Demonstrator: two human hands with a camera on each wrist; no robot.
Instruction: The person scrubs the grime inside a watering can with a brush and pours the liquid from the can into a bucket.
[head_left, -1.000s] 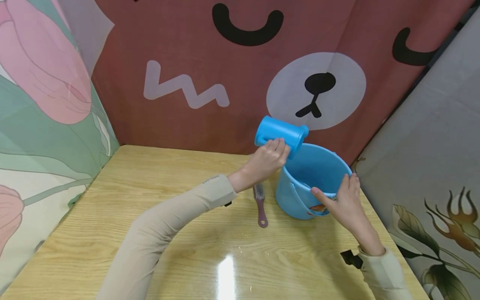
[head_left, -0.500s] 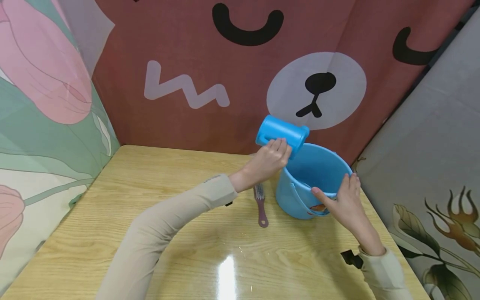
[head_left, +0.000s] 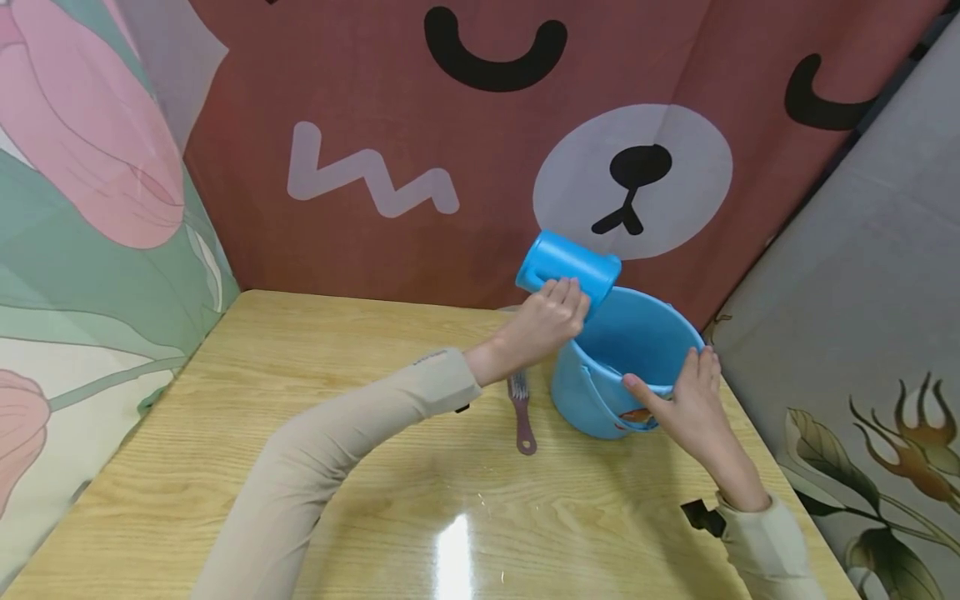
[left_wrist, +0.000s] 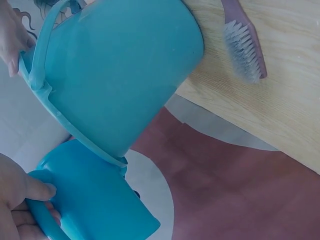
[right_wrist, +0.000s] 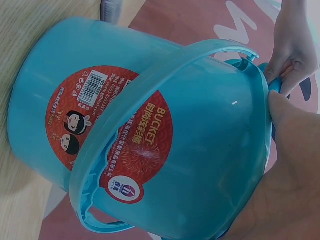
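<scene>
In the head view my left hand (head_left: 551,317) grips a blue jug (head_left: 573,258) by its handle. The jug is tipped on its side, its spouted end over the left rim of a light blue bucket (head_left: 633,329). Up close in the left wrist view, the jug (left_wrist: 95,192) overlaps the bucket's rim. The bucket stands upright on the table, its carrying handle lowered at the front. My right hand (head_left: 697,408) rests on the near right of the rim, thumb spread from mostly straight fingers. A red label (right_wrist: 107,145) covers the bucket's side.
A brush (head_left: 522,417) with a mauve handle and pale bristles lies left of the bucket on the wooden table (head_left: 360,483). Behind the table hangs a brown cloth (head_left: 375,258) with a bear face. Printed cloths close off both sides.
My left hand has shifted slightly to the right with the jug, which is tipped a little more. My right hand and the bucket have stayed in place.
</scene>
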